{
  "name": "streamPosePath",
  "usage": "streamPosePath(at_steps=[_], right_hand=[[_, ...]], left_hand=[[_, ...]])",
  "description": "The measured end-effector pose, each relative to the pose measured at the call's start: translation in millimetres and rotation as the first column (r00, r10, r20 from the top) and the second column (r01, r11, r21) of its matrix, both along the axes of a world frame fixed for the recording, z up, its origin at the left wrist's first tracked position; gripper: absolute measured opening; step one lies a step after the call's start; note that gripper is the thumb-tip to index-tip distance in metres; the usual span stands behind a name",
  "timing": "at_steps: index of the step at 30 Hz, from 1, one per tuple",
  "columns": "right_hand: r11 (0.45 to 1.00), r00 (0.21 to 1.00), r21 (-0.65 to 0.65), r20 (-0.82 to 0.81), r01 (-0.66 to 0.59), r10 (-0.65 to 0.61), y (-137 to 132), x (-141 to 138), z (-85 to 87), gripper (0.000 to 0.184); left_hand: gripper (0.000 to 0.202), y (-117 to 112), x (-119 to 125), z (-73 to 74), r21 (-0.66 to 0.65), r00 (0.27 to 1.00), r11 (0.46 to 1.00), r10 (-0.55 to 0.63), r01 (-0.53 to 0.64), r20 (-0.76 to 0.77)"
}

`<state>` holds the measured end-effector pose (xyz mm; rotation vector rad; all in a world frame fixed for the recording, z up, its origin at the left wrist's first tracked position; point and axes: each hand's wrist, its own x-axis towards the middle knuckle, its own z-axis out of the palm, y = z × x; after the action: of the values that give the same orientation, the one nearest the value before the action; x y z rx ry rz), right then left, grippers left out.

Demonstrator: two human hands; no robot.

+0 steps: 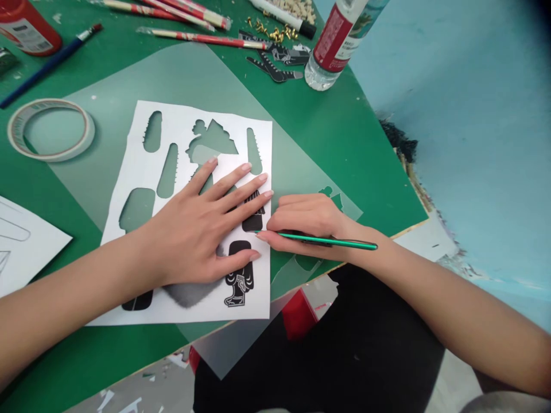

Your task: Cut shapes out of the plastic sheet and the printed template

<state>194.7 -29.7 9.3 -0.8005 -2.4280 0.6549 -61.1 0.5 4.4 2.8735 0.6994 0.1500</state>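
My left hand (198, 223) lies flat with fingers spread on a white paper sheet (124, 252), pressing it down. Several shapes are cut out of this sheet, and black printed figures (241, 275) remain along its right side. Between its closed fingers, my right hand (303, 221) holds a slim green pen-like tool (344, 243). Its tip points left to the sheet's right edge, beside a black printed shape (252, 221); I cannot make out what kind of tip it is. Beneath the paper lies a translucent plastic sheet (181, 71), overhanging the table's near edge.
A tape roll (51, 155) and a blue paintbrush (47, 69) lie to the left. Along the back are wrapped red sticks (202, 38), brass fasteners (275, 30), black cut-out pieces (275, 69) and a water bottle (329, 51). A blue wall (451, 86) borders the green table (370, 155).
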Motion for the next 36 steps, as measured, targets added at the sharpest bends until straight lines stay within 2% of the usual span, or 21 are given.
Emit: streamPosePath(at_steps=[16, 36], right_hand=[[1.0, 1.0, -0.002, -0.027, -0.004, 0.004, -1.1, 0.5, -2.2, 0.029], [0.999, 0.999, 0.007, 0.006, -0.034, 0.034, 2.2, 3.6, -1.3, 0.029]], left_hand=[[0.078, 0.3, 0.0, 2.1, -0.014, 1.0, 1.0, 0.0, 0.0, -0.013], [0.079, 3.5, -3.8, -4.5, 0.037, 0.999, 0.999, -0.038, 0.038, 0.003]])
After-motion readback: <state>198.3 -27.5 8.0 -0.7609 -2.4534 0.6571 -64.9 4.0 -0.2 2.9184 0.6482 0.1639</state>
